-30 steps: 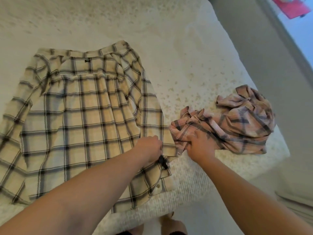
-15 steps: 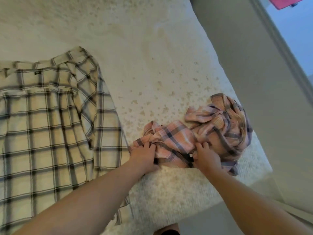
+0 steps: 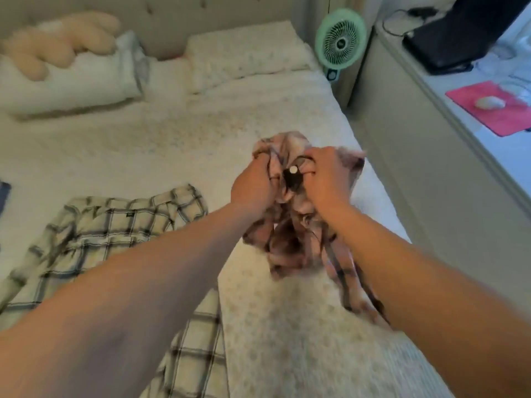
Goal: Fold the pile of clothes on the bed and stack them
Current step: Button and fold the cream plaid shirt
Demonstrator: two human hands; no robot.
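Note:
A crumpled pink plaid shirt [image 3: 290, 242] hangs in the air above the right side of the bed [image 3: 172, 139]. My left hand [image 3: 254, 186] grips its top edge on the left, and my right hand [image 3: 327, 176] grips it on the right, close together. A white button shows between the two hands. The rest of the shirt dangles below them, bunched and blurred. A cream plaid shirt [image 3: 115, 231] with dark checks lies spread flat on the bed at the lower left, partly hidden under my left forearm.
Pillows [image 3: 244, 50] and a beige plush toy [image 3: 60, 41] lie at the head of the bed. A green fan [image 3: 340, 38] stands at the bed's far right corner. A desk [image 3: 459, 90] with a pink mat runs along the right.
Both hands have lifted the pink shirt off the bed and hold it up. My left hand left the cream shirt a second ago. The view has tilted up toward the headboard.

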